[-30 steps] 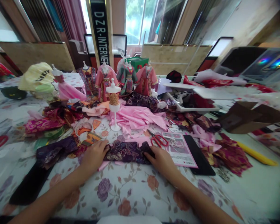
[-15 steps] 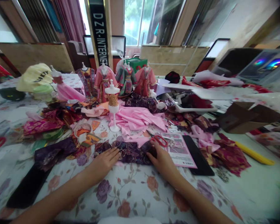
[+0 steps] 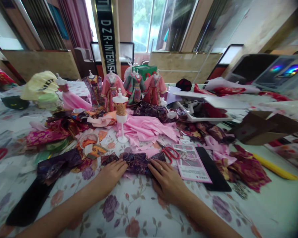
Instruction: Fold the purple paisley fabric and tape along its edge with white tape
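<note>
A dark purple patterned cloth [image 3: 135, 162] lies on the flowered tablecloth [image 3: 124, 201]. My left hand [image 3: 113, 172] rests flat on its left part, fingers stretched out. On the right part lies my right hand [image 3: 165, 177], its fingers extended over the cloth and a ring on one finger. Just beyond the right hand are red-handled scissors [image 3: 171, 153]. A small white mannequin [image 3: 120, 114] with a gold patterned band stands behind the cloth, beside pink fabric [image 3: 147, 127].
Several dressed mannequins [image 3: 135, 87] stand at the back. A pink-edged printed sheet [image 3: 192, 163] overlaps a black flat item [image 3: 213, 168] on the right. Cardboard box [image 3: 257, 127] and yellow tool [image 3: 274, 167] lie farther right; purple cloth [image 3: 59, 163] is at the left.
My right hand has moved off the cloth's right edge and now lies flatter across it, fingers stretched forward. The left hand has stayed nearly in place. The view has shifted slightly.
</note>
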`<act>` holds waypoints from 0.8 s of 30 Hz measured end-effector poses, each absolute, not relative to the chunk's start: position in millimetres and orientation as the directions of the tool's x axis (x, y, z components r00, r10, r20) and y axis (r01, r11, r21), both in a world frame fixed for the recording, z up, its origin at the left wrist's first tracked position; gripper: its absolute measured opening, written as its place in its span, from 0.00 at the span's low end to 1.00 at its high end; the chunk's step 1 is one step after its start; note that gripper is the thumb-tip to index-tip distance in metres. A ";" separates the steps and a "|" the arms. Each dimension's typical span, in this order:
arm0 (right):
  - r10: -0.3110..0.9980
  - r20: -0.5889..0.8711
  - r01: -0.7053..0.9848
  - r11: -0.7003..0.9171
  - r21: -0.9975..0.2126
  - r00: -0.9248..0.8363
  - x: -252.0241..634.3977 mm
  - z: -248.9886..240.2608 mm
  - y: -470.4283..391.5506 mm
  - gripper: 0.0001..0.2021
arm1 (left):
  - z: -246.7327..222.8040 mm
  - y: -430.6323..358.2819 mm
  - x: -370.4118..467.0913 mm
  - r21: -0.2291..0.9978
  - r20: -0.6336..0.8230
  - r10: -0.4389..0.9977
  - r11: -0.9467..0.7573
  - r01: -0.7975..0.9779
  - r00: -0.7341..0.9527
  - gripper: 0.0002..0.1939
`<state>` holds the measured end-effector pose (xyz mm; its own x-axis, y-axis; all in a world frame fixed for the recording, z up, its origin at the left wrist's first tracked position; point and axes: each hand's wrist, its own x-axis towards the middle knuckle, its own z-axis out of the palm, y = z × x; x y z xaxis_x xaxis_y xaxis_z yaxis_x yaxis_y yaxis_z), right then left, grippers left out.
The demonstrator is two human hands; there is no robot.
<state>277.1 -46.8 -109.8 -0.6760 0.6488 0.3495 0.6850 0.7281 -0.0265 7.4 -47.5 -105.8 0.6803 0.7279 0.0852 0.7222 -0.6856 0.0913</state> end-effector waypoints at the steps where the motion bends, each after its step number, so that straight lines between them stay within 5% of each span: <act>1: 0.654 0.341 0.692 0.722 -0.015 -0.675 275.3 -110.0 -44.8 0.21 | -102.7 -46.6 7.5 0.094 0.085 0.728 -0.686 0.722 0.680 0.23; 5: 0.659 0.324 0.696 0.718 -0.006 -0.678 272.5 -99.0 -28.4 0.19 | -86.0 -34.8 4.6 0.114 0.100 0.759 -0.651 0.751 0.643 0.15; 7: 0.681 0.333 0.695 0.713 -0.097 -0.652 273.6 -80.0 -19.5 0.17 | -69.2 -24.9 1.6 0.172 0.160 0.768 -0.641 0.748 0.620 0.12; 11: 0.808 0.169 0.610 0.545 -0.575 -0.564 280.0 -26.4 -8.6 0.12 | -15.1 -9.4 -4.1 0.550 0.206 0.851 -0.509 0.663 0.483 0.13; 13: 0.788 -0.017 0.496 0.370 -0.785 -0.615 283.8 -9.2 -5.2 0.13 | 7.0 -5.9 -6.5 0.755 0.021 0.856 -0.352 0.553 0.516 0.14; 15: 0.707 -0.162 0.433 0.222 -0.873 -0.688 286.6 -8.1 -1.2 0.15 | 11.6 -2.7 -8.5 0.862 -0.183 0.783 -0.163 0.480 0.595 0.15; 20: 0.585 -0.385 0.539 0.108 -0.836 -0.714 287.4 -56.2 7.4 0.17 | -49.0 9.6 -7.0 0.757 -0.408 0.666 -0.135 0.639 0.625 0.16; 24: 0.658 -0.350 0.635 0.256 -0.728 -0.667 283.9 -76.1 5.3 0.22 | -84.9 10.4 -1.4 0.697 -0.357 0.744 -0.191 0.691 0.566 0.16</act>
<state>283.9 5.3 -76.1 -0.6667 0.6578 -0.3504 0.6355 0.2560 -0.7284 -1.4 10.4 -84.9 0.5655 0.7437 -0.3566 0.6911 -0.1914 0.6969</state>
